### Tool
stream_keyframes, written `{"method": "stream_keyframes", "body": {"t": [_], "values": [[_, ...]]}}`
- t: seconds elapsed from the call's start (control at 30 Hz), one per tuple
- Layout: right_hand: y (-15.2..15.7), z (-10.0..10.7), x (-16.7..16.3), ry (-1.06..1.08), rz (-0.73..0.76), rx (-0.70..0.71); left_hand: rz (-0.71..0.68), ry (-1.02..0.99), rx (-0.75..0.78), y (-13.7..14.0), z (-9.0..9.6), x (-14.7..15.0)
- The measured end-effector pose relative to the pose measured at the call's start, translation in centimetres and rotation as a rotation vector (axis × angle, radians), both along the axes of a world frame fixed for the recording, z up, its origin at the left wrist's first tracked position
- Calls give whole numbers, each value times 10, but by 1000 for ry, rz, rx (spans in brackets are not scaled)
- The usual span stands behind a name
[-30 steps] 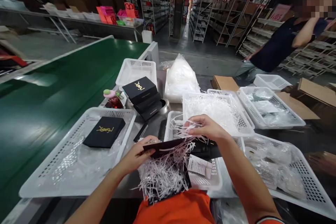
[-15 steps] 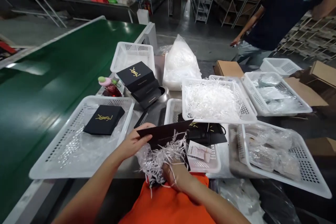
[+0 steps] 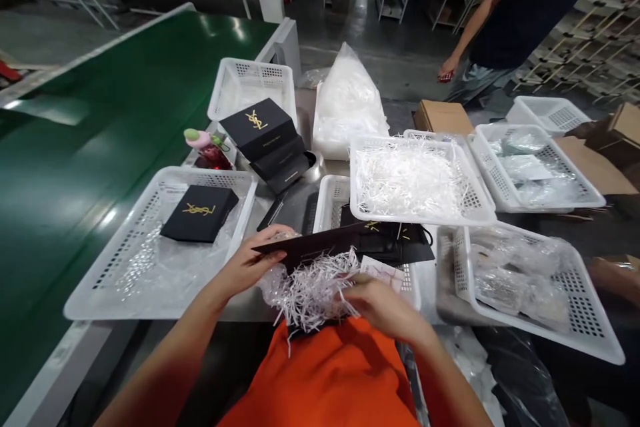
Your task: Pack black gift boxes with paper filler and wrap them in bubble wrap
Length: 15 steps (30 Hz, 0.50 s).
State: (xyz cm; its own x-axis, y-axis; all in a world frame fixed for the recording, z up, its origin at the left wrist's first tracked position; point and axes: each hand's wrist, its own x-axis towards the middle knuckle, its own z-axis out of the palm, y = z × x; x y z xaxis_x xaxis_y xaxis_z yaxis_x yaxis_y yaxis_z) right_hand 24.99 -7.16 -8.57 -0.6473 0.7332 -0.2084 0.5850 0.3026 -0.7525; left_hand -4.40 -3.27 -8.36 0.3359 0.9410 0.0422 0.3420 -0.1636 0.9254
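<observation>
One lid (image 3: 317,244), best held edgewise, seems stiff, the shreds (image 3: 311,290) light; left hand (image 3: 250,264) pinches the lid, right hand's (image 3: 389,305) grip unclear.

An open black box (image 3: 301,332) sits just in front of the orange shirt (image 3: 325,377), its walls mostly hidden, its dark flap (image 3: 306,248) tilted up on the side away from the shirt. White shredded paper (image 3: 316,290) heaps inside in crinkled strands, one dangling toward the shirt; clear plastic, possibly bubble wrap (image 3: 271,288), bulges beyond the shirt's left edge.
</observation>
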Motion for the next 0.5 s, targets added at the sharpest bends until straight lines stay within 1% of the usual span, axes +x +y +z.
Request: {"method": "stream_keyframes", "body": {"t": [0.03, 0.1, 0.13, 0.17, 0.2, 0.27, 0.3, 0.33, 0.37, 0.4, 0.5], "values": [[7, 1, 12, 69, -125, -10, 12, -8, -9, 0, 0, 0], [26, -11, 28, 188, -392, -15, 27, -16, -31, -1, -1, -1], [35, -21, 30, 232, -481, -11, 28, -18, -42, -1, -1, -1], [44, -34, 28, 279, -519, -18, 26, -19, -47, -1, 0, 0], [51, -48, 24, 326, -508, -49, 24, -22, -47, 0, 0, 0], [58, -72, 14, 401, -399, -167, 21, -23, -42, 0, 0, 1], [57, -80, 9, 404, -349, -218, 25, -19, -41, 0, 0, 1], [54, -86, 7, 371, -321, -234, 26, -15, -40, 0, 0, 1], [49, -88, 6, 308, -317, -205, 20, -13, -42, 0, -1, 2], [42, -88, 7, 224, -332, -138, 9, -13, -41, 0, -1, 2], [17, -75, 13, -98, -443, 140, -34, -8, -23, 0, -1, 4]]}}
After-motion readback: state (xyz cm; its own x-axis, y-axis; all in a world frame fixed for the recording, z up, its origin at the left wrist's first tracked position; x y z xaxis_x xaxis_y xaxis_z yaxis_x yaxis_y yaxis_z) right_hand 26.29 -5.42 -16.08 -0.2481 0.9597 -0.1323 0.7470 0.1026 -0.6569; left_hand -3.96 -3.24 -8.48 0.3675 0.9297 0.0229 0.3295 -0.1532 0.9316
